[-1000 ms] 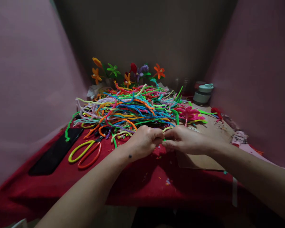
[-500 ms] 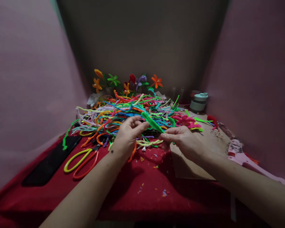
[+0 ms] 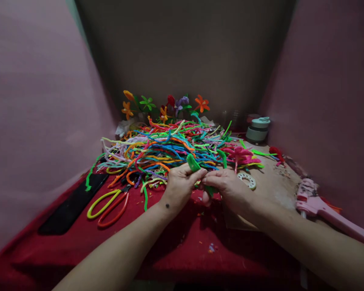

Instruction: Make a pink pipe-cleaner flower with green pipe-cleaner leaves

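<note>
A fuzzy green pipe-cleaner leaf (image 3: 193, 162) is between my two hands over the front of the table. My left hand (image 3: 181, 184) pinches it with thumb and forefinger, and its rounded tip pokes up above those fingers. Thumb and fingers of my right hand (image 3: 230, 186) close on its lower end, almost touching the left fingertips. Some green shows below the right fingers, but the middle of the leaf is covered. Right behind the hands spreads a large heap of multicoloured pipe cleaners (image 3: 157, 147).
Scissors (image 3: 109, 206) with yellow and red handles and a black phone-like slab (image 3: 69, 206) lie left. On the right are a cardboard sheet (image 3: 273, 190), a pale holed ring (image 3: 247, 181), a pink glue gun (image 3: 318, 206) and a lidded cup (image 3: 257, 130). Pipe-cleaner flowers (image 3: 202, 104) stand behind.
My left hand has moved right and closed on the leaf, meeting my right hand. The leaf now sits lower, largely covered by fingers. The pale ring has come into sight beside my right hand.
</note>
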The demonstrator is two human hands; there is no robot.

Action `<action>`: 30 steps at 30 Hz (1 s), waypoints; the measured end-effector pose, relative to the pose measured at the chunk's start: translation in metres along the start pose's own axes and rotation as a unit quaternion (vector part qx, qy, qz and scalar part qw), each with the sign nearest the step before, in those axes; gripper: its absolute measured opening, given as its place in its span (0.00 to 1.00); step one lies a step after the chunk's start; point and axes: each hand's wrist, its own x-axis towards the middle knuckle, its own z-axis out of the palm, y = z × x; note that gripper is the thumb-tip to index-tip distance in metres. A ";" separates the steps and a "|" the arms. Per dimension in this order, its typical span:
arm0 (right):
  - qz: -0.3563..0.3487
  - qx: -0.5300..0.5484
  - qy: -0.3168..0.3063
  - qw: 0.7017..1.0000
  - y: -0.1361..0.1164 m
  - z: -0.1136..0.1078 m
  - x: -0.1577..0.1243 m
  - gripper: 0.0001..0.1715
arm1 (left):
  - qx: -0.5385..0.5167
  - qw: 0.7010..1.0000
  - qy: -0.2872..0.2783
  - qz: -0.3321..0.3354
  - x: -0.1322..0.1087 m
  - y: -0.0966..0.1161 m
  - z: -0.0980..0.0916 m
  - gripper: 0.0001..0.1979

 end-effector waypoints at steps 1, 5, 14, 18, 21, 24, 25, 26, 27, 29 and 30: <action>-0.002 0.008 0.007 1.000 0.001 0.001 0.000 0.13 | 0.004 1.000 0.005 0.010 0.000 0.001 0.001 0.10; 0.029 0.057 -0.013 0.998 0.002 0.003 0.003 0.11 | -0.047 0.998 0.019 -0.044 0.001 0.000 0.000 0.11; 0.060 0.015 0.000 0.998 -0.004 0.001 0.005 0.13 | -0.094 0.994 -0.010 -0.059 0.009 -0.004 -0.008 0.18; 0.067 -0.017 0.014 0.997 -0.006 0.001 0.003 0.10 | -0.050 0.997 0.016 -0.050 0.012 -0.003 -0.014 0.21; 0.075 -0.027 0.009 0.997 -0.007 0.001 0.003 0.10 | -0.008 0.999 0.028 -0.023 0.014 -0.002 -0.017 0.22; 0.074 -0.026 0.003 0.997 -0.006 0.001 0.004 0.10 | 0.058 0.995 0.068 0.035 0.013 0.000 -0.017 0.22; 0.074 -0.023 0.003 0.997 -0.006 0.001 0.004 0.10 | 0.077 0.992 0.078 0.054 0.013 0.001 -0.017 0.21; 0.074 -0.020 0.004 0.997 -0.006 0.001 0.004 0.09 | 0.087 0.991 0.080 0.065 0.013 0.002 -0.017 0.20; 0.076 -0.017 0.006 0.997 -0.006 0.001 0.004 0.09 | 0.081 0.992 0.073 0.064 0.013 0.002 -0.017 0.18; 0.078 -0.019 0.009 0.997 -0.006 0.001 0.003 0.11 | 0.041 0.998 0.046 0.031 0.013 0.001 -0.019 0.13; 0.077 -0.023 0.010 0.997 -0.006 0.000 0.002 0.12 | 0.022 0.999 0.037 0.012 0.014 0.000 -0.019 0.11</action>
